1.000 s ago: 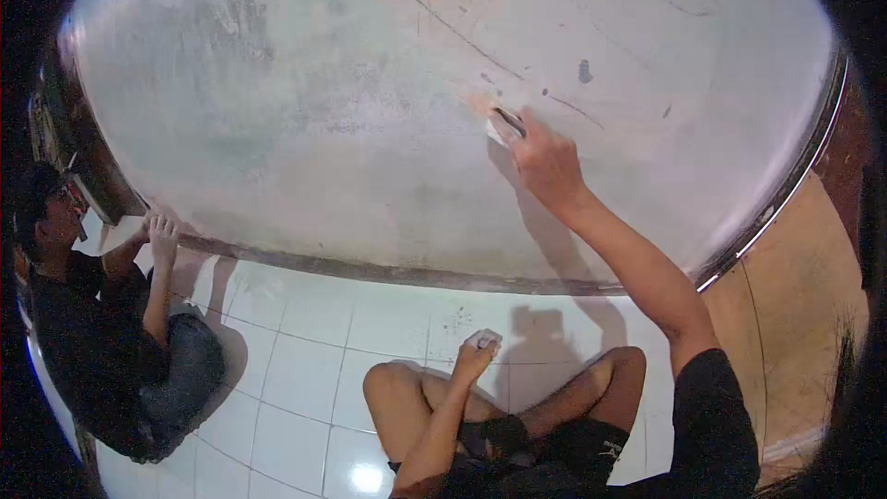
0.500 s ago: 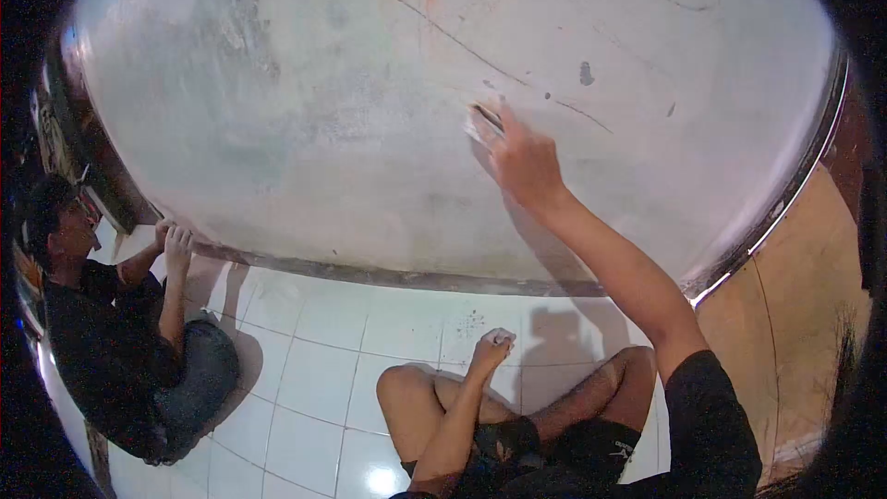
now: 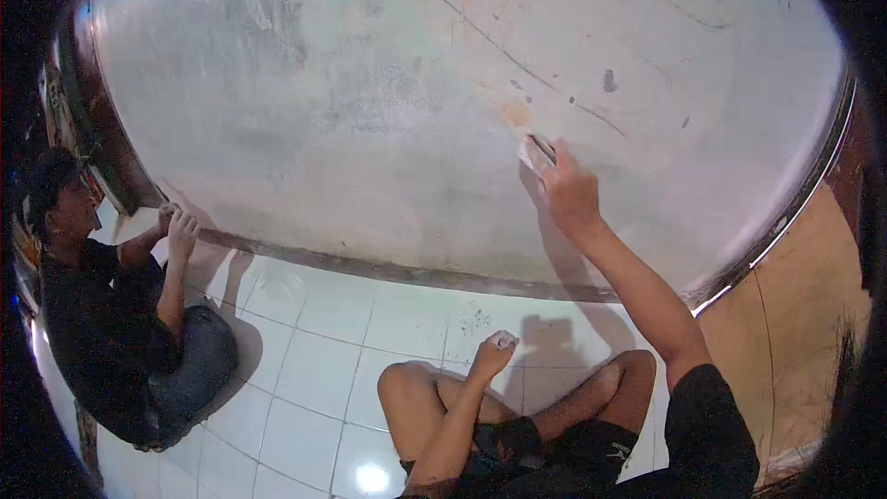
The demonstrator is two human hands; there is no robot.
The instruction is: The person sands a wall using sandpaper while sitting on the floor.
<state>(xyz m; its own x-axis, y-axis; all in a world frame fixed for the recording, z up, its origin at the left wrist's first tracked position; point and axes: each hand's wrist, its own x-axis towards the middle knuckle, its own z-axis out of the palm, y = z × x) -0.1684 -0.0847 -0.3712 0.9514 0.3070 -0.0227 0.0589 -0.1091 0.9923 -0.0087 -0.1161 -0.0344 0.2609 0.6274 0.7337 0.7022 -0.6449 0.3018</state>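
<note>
My right hand (image 3: 571, 194) is closed round a small flat piece (image 3: 543, 148), dark along one edge and whitish at the front; its exact kind is hard to make out. It presses this piece against the pale, blotchy wall (image 3: 370, 176), just below a small orange spot (image 3: 516, 114). Down over my crossed legs, my left hand (image 3: 495, 351) is closed on a small whitish lump (image 3: 504, 340), largely hidden by the fingers and well apart from the wall.
At the left another person (image 3: 120, 333) in dark clothes sits by the wall, both hands at its lower edge. A dark strip (image 3: 416, 274) runs along the wall's foot above white floor tiles (image 3: 323, 323). A brown panel (image 3: 785, 286) stands at the right.
My right hand has slid down the wall and a little to the right, uncovering the orange spot. The view has shifted slightly. My left hand stays nearly where it was.
</note>
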